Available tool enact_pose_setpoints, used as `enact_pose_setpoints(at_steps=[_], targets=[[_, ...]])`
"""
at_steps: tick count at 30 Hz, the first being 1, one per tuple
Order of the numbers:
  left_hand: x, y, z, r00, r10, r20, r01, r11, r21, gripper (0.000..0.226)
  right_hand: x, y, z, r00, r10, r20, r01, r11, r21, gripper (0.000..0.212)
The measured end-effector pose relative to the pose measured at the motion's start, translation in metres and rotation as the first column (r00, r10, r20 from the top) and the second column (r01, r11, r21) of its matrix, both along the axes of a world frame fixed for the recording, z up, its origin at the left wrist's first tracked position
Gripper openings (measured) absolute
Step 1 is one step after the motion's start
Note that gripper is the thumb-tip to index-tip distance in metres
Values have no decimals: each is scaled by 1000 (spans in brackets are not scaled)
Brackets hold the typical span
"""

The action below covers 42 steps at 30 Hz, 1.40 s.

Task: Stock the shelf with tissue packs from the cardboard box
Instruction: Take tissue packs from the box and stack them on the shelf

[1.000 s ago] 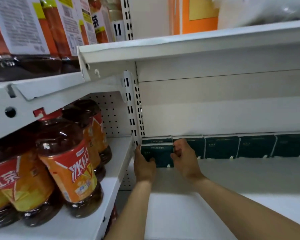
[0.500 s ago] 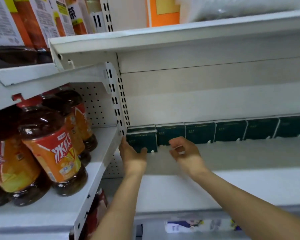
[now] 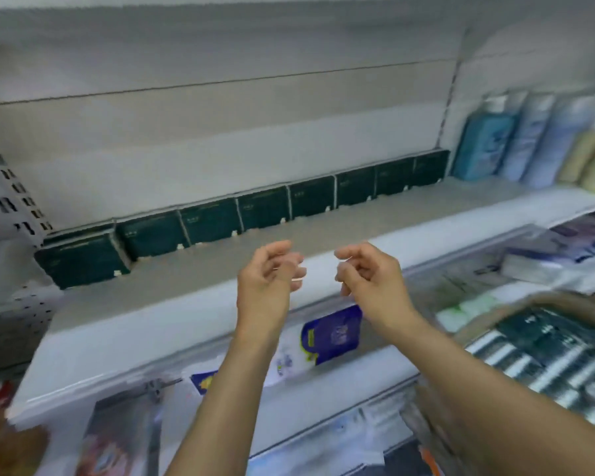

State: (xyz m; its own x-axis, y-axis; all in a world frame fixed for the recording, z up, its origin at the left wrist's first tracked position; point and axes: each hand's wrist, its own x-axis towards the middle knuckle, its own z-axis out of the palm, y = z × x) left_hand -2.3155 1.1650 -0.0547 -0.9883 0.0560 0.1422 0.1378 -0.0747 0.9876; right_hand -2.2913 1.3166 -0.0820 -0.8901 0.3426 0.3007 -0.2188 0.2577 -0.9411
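Several dark green tissue packs (image 3: 265, 211) stand in a row along the back wall of the white shelf (image 3: 193, 324). One more pack (image 3: 81, 261) stands in front of the row at the far left. My left hand (image 3: 268, 283) and my right hand (image 3: 370, 276) hover side by side above the shelf's front edge, fingers loosely curled, holding nothing. At the lower right, a cardboard box (image 3: 478, 329) holds more dark green tissue packs (image 3: 547, 352). The picture is blurred by motion.
Blue, white and yellow bottles (image 3: 529, 142) stand on the shelf to the right of the row. White packaged goods (image 3: 543, 259) lie on the lower shelf at right. A purple and white pack (image 3: 330, 336) sits below the shelf edge. Slotted uprights (image 3: 11, 197) run up the left.
Both hands have left the front-left tissue pack and pulled back toward me and rightward. The view has swung right, losing the drink bottles and bringing the box into sight.
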Motion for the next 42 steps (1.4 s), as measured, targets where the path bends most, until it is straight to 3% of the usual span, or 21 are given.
enact_pose_setpoints(at_steps=[5, 8, 10, 12, 15, 17, 19, 20, 22, 24, 28, 30, 32, 34, 37, 42], targets=[[45, 108, -40, 947, -277, 164, 290, 955, -59, 17, 59, 95, -39, 978, -184, 95, 185, 983, 4, 21], [66, 162, -80, 899, -347, 266, 388, 914, -119, 18, 94, 150, -68, 942, -261, 212, 252, 965, 70, 22], [78, 190, -107, 890, -347, 298, 412, 891, -193, 21, 121, 185, -88, 920, -266, 286, 234, 962, 141, 15], [88, 210, -135, 880, -338, 333, 435, 857, -278, 22, 149, 218, -111, 875, -285, 391, 161, 934, 320, 12], [94, 230, -177, 896, -281, 344, 430, 744, -511, 37, 188, 268, -143, 798, -348, 493, -8, 810, 586, 18], [100, 238, -197, 911, -253, 326, 410, 652, -638, 53, 205, 300, -166, 743, -372, 556, 21, 843, 537, 32], [110, 242, -200, 919, -259, 297, 394, 605, -692, 56, 227, 316, -171, 725, -316, 612, -336, 614, 714, 23], [114, 243, -199, 921, -267, 282, 388, 592, -706, 58, 232, 319, -171, 703, -313, 638, -424, 537, 730, 21], [117, 244, -205, 925, -269, 267, 376, 569, -731, 61, 243, 319, -161, 595, -315, 740, -523, 546, 654, 39], [120, 246, -208, 925, -272, 266, 377, 558, -739, 62, 249, 319, -151, 493, -392, 776, -633, 450, 630, 48], [125, 248, -209, 924, -273, 268, 380, 565, -733, 60, 256, 320, -148, 337, -508, 793, -853, 191, 486, 46], [125, 248, -209, 922, -276, 270, 383, 567, -729, 60, 256, 321, -148, 271, -569, 776, -908, 117, 403, 45], [124, 247, -208, 919, -274, 284, 392, 559, -730, 60, 254, 322, -145, 263, -602, 754, -927, 58, 369, 42], [123, 245, -206, 907, -285, 309, 419, 558, -716, 58, 253, 324, -140, 256, -601, 757, -931, 59, 361, 37], [121, 241, -201, 895, -295, 336, 446, 534, -718, 54, 255, 333, -134, 196, -594, 780, -929, 142, 341, 32], [121, 229, -193, 904, -288, 316, 427, 560, -710, 47, 254, 338, -119, 122, -543, 831, -930, 231, 287, 49]])
